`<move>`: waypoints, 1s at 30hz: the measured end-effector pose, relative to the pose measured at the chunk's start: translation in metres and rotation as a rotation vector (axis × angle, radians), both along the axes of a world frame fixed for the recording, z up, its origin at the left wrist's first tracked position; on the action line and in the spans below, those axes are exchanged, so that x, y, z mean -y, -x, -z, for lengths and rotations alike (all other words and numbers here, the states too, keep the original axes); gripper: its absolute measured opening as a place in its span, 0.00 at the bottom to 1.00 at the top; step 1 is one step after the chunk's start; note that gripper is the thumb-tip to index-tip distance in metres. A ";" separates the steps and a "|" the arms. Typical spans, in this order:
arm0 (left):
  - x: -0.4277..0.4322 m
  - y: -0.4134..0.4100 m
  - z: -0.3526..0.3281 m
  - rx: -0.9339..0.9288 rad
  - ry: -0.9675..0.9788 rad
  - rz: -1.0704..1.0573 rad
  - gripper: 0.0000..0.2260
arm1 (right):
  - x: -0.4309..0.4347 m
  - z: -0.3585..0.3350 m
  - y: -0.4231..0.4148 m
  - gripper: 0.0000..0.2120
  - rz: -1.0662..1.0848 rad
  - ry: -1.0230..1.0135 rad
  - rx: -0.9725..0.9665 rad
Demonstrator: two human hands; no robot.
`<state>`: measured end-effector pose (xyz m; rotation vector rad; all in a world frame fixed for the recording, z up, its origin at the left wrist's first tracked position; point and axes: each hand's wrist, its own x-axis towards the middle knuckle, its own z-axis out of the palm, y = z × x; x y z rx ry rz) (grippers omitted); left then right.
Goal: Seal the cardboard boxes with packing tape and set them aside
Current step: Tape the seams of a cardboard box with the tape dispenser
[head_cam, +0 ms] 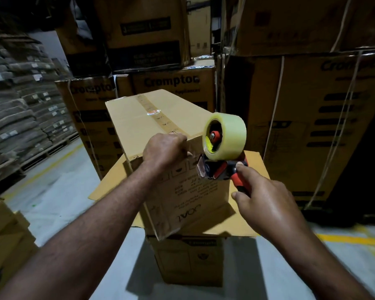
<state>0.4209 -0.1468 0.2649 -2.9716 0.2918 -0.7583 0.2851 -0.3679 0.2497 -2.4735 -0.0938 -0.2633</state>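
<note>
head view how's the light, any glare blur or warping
Head view: dim, upper stacked cartons nearly black; a glare spot on the taped seam of the box; frame edges bow from the wide lens; lower-left cartons look smeared.

My left hand [164, 149] covers the near top edge of the long tan cardboard box [139, 118], so the end of the clear tape strip [154, 109] is hidden. My right hand [266, 204] swallows most of the handle of the red-and-black tape dispenser [222, 169] (the small print [188, 188] on the box end is too tiny to read)
</note>
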 end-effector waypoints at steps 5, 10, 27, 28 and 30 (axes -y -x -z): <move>-0.027 0.012 -0.003 0.058 0.052 0.181 0.19 | 0.013 -0.022 0.002 0.32 0.007 -0.086 0.098; -0.072 0.015 -0.012 -0.080 -0.033 0.298 0.24 | 0.012 -0.043 0.000 0.33 -0.048 -0.157 0.237; -0.083 -0.029 -0.024 -0.355 0.292 -0.148 0.35 | -0.038 -0.047 -0.064 0.33 -0.121 -0.181 0.234; -0.085 -0.039 -0.029 -0.424 0.236 -0.157 0.36 | -0.040 -0.047 -0.070 0.33 -0.113 -0.187 0.226; -0.086 -0.056 -0.040 -0.546 0.181 -0.147 0.37 | -0.045 -0.047 -0.079 0.34 -0.099 -0.198 0.205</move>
